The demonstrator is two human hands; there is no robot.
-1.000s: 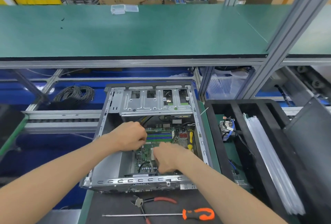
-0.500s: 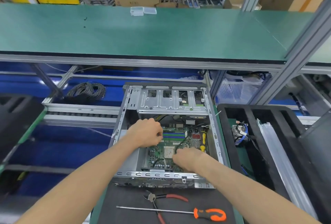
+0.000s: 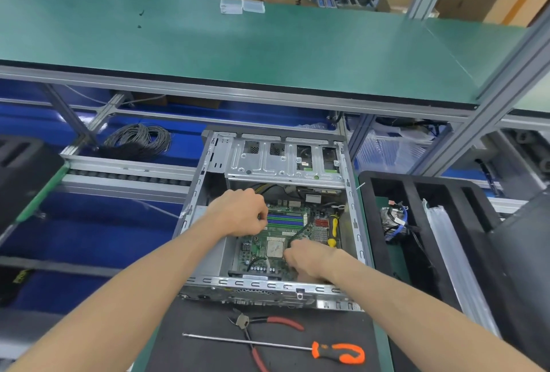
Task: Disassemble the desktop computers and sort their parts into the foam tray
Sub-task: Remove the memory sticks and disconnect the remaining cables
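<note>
Left hand (image 3: 241,213) curled over motherboard (image 3: 276,240) near memory slots; grasped item not discernible. Right hand (image 3: 309,260) fingers down beside processor; grip not discernible. Open computer case (image 3: 208,169) on desk (image 3: 382,342), left of black foam tray (image 3: 413,193). Pliers (image 3: 268,322), screwdriver (image 3: 339,352) in front.

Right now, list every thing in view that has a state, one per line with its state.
Computer case: side panel off, lying flat, interior exposed.
Motherboard: still seated in the case.
Left hand: fingers curled, over the board's left edge.
Right hand: fingers curled, down on the board.
Foam tray: one slot holds a cabled part.
Screwdriver: lying unused.
Pliers: lying unused.
</note>
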